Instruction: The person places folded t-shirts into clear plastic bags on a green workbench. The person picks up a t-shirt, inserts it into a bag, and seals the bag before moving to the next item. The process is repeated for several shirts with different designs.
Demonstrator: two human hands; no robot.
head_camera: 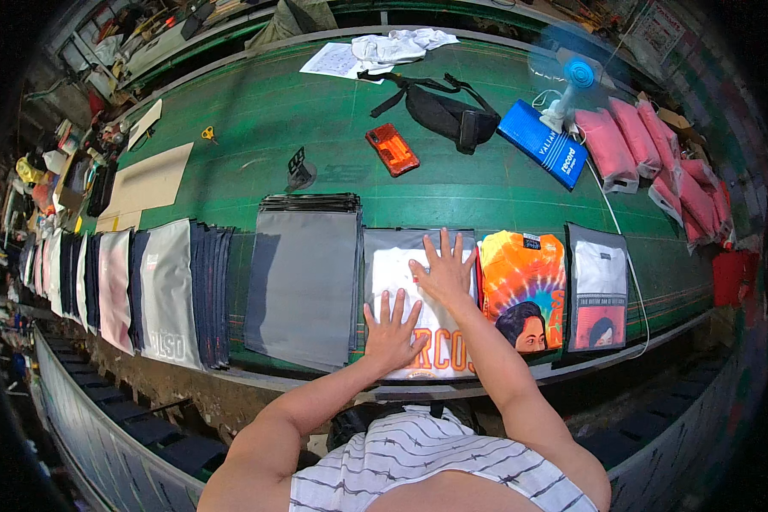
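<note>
My left hand (392, 333) lies flat, fingers spread, on a folded white T-shirt (393, 272) with large orange lettering. Higher up on the same shirt rests my right hand (448, 269), also palm down with its fingers apart. A grey-backed plastic garment bag (416, 238) surrounds the shirt; my hands and forearms hide part of both. Just left is a stack of frosted grey plastic bags (304, 281). To the right lies a folded tie-dye T-shirt (521, 265) with a printed portrait. Beyond it is a bagged white T-shirt (598, 275) with a pink printed panel.
Bagged garments (166, 288) stand in an overlapping row at the left. Across the green table (243, 147) lie an orange-cased phone (392, 150), a black waist bag (448, 115) and yellow scissors (208, 134). A running fan (579, 73) stands on a blue record book (544, 144), near pink packages (608, 150).
</note>
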